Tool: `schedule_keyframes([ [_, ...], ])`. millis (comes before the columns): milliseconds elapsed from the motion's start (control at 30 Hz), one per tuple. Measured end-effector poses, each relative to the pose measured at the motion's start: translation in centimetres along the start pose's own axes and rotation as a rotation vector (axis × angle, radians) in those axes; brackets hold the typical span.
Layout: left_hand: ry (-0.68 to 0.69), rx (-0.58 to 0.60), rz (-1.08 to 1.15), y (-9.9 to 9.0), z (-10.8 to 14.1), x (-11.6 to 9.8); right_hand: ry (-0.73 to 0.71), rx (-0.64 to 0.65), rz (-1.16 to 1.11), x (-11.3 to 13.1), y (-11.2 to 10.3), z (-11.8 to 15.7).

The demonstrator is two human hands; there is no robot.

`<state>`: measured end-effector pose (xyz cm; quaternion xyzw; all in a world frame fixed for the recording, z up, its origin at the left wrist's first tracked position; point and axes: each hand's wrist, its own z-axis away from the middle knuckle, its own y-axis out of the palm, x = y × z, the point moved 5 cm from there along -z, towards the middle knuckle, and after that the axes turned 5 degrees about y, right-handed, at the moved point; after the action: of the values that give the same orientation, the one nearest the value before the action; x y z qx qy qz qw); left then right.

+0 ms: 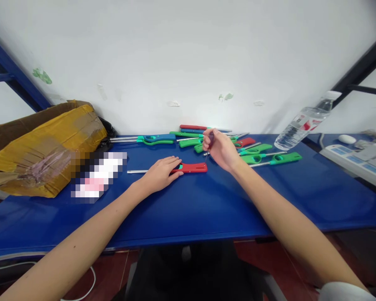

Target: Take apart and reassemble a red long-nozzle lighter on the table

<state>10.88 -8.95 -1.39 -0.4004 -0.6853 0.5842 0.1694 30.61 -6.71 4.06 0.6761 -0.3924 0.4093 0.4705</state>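
On the blue table lies a red long-nosed lighter (192,168) with a metal barrel pointing left. My left hand (163,172) grips it across the guard, fingers over the top and thumb along the near side. My right hand (221,150) is raised at the lighter's right end, its fingers curled together around a thin dark rod (206,157) that points down to the handle's end. Most of that rod is hidden by the fingers, so its kind is unclear. Just behind and right of this hand are several green lighters (286,157) and a red one (247,143).
Blue-handled lighters (163,137) lie at the back left of centre. A taped cardboard box (47,154) and a blurred-out packet (100,175) are at the left. A water bottle (303,123) leans tilted at the back right, near a white power strip (357,163).
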Motion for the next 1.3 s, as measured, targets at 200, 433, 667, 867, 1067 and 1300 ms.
schedule_keyframes([
  [200, -0.007, 0.017, -0.026, 0.1, 0.0, -0.1, -0.045, -0.068, -0.06, -0.1, -0.1, 0.2],
  [433, -0.014, -0.015, 0.086, -0.7, -0.1, 0.8, 0.009, -0.008, -0.105, 0.0, 0.7, 0.5],
  [667, -0.092, 0.237, 0.086, -3.8, 2.0, 4.3, -0.005, -0.014, -0.095, 0.1, -0.2, 0.2],
  [867, -0.1, 0.247, 0.042, -3.8, 2.5, 3.7, 0.012, 0.004, -0.051, 0.1, -0.3, 0.3],
  [1067, 0.011, 0.112, -0.008, -1.0, 1.0, 0.0, -0.043, -0.07, -0.001, 0.1, -0.3, 0.5],
  [1300, -0.013, 0.19, -0.129, 0.6, 0.6, -0.3, -0.027, 0.039, -0.087, 0.2, 0.9, 0.7],
])
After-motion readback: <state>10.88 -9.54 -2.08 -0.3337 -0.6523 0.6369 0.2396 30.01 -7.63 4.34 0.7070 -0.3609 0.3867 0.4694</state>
